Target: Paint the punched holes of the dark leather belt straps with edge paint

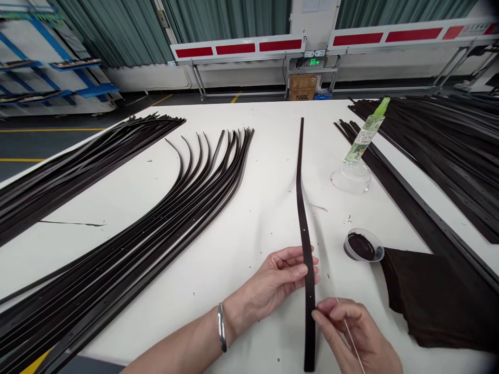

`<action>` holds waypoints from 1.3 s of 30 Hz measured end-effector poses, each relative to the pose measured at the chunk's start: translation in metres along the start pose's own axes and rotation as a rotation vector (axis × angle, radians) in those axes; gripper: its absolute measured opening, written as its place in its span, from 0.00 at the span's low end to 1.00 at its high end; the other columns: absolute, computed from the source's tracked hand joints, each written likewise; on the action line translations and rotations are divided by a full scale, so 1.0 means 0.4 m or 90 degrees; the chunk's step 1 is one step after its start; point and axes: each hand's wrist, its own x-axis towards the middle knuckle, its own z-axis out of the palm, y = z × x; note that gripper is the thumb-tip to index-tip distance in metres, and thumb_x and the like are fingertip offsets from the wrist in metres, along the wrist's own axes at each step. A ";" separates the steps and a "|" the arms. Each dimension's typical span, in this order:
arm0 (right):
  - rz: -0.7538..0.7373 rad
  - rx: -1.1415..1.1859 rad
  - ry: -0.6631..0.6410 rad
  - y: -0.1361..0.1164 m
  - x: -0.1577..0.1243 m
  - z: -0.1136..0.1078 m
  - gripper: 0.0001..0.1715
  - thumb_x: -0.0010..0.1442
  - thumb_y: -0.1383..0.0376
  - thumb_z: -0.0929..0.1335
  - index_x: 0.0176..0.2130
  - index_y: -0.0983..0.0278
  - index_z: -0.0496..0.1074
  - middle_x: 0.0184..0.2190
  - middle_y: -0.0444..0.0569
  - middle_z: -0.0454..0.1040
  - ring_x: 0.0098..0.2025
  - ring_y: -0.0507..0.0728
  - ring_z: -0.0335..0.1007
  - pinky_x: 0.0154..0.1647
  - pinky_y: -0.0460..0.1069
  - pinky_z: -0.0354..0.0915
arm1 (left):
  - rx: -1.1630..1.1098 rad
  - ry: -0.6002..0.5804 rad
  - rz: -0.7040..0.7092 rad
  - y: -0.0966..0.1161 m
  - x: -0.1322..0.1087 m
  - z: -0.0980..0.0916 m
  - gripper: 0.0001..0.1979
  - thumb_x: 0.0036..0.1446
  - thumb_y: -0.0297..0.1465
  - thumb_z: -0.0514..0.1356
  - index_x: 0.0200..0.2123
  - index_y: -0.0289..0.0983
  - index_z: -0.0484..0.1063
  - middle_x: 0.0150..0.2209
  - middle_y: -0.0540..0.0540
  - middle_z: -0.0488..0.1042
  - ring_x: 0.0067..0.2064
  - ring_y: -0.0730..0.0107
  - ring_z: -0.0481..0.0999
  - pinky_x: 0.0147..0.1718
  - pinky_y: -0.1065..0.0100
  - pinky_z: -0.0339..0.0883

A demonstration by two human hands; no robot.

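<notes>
I'm at a white work table (pixel 268 156) in a factory hall, with green pleated curtains (pixel 113 31) and red-and-white barriers (pixel 237 52) beyond it, and yellow lines on the grey floor (pixel 50 145). A single dark leather strap (pixel 307 270), punched with holes, runs straight away from me along its length, bending slightly, its narrow tip pointing at the table's far edge. My left hand (pixel 278 280) holds it, fingers curled around its edge, with a silver bangle (pixel 222 327) on the wrist. My right hand (pixel 346 332) pinches a thin pale rod (pixel 337 301) just beside the strap. Fanned bundles of straps (pixel 156 223) lie to my left; to my right sit a small cup of dark paste (pixel 362 245), a dark cloth (pixel 432 296) and a green-capped bottle (pixel 364 132) tilted in a clear bowl (pixel 351 177).
</notes>
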 end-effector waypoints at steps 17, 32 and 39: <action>-0.148 -0.326 -0.026 -0.049 0.309 -0.222 0.18 0.68 0.56 0.61 0.38 0.60 0.76 0.30 0.45 0.75 0.31 0.51 0.70 0.33 0.47 0.68 | 0.053 0.034 -0.074 -0.013 0.004 -0.007 0.08 0.55 0.27 0.66 0.40 0.34 0.77 0.36 0.44 0.77 0.36 0.70 0.77 0.44 0.60 0.72; -0.264 -0.407 -0.084 0.021 0.350 -0.202 0.16 0.68 0.61 0.61 0.31 0.62 0.71 0.27 0.45 0.73 0.33 0.55 0.65 0.35 0.51 0.62 | 0.067 0.048 -0.087 -0.005 0.006 -0.002 0.08 0.55 0.28 0.66 0.40 0.34 0.76 0.36 0.44 0.77 0.36 0.70 0.76 0.42 0.62 0.73; -0.180 -0.345 -0.008 -0.026 0.321 -0.213 0.19 0.69 0.58 0.60 0.32 0.61 0.73 0.28 0.45 0.73 0.33 0.53 0.67 0.36 0.48 0.64 | 0.073 0.048 -0.086 -0.001 0.003 0.003 0.08 0.55 0.28 0.66 0.39 0.34 0.77 0.35 0.44 0.77 0.36 0.71 0.76 0.42 0.62 0.72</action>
